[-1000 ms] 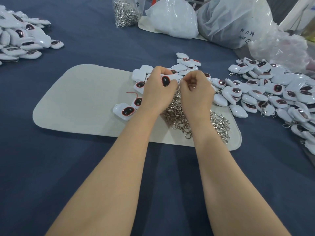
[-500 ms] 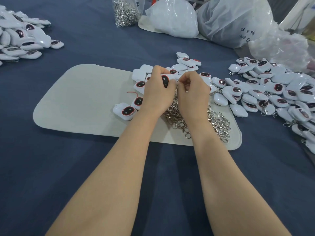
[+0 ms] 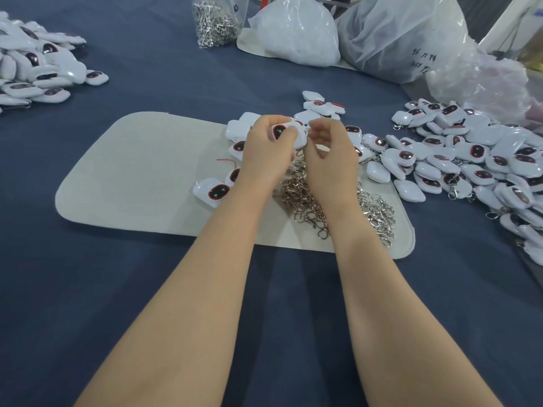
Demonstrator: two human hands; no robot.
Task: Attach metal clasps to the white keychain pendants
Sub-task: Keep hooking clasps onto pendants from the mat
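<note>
My left hand [image 3: 269, 152] grips a white keychain pendant [image 3: 289, 133] with a dark red-rimmed face, held above the beige mat [image 3: 141, 171]. My right hand [image 3: 330, 155] hovers just right of the pendant with its fingers curled and blurred. What sits between those fingertips is hidden. A heap of loose metal clasps [image 3: 305, 198] lies on the mat under both wrists and spreads out to the right. Several loose pendants [image 3: 211, 191] lie on the mat beside my left hand.
A large pile of pendants [image 3: 470, 160] covers the cloth at right, and another pile [image 3: 32, 69] lies far left. At the back stand a clear bag of clasps [image 3: 216, 22] and white plastic bags [image 3: 296, 33]. A thin red thread [image 3: 227, 161] lies on the mat.
My right hand has drawn slightly right of the pendant and its fingers have loosened from the tight pinch. My left hand has tilted the pendant and lifted it a little.
</note>
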